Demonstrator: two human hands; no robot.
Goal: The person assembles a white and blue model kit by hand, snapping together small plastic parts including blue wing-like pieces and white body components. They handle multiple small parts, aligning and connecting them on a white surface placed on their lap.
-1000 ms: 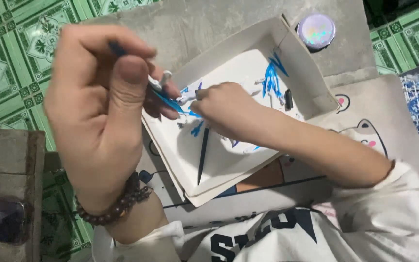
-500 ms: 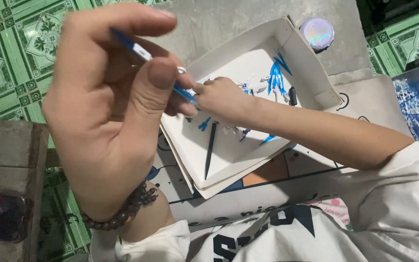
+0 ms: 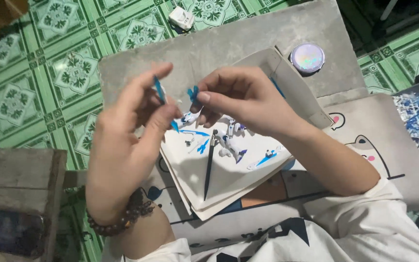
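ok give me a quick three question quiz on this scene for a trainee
1. True or false: the left hand pinches a thin blue part.
2. What does the right hand hold? A) dark tool B) small blue piece C) round tin
3. Where does the dark tool lie?

Key:
1. True
2. B
3. In the white box lid, among loose blue and white parts, with no hand on it.

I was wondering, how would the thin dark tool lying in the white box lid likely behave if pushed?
The thin dark tool looks stiff, light and round-bodied, so it would probably roll or slide across the smooth white box lid. It could also knock the small white and blue parts beside it.
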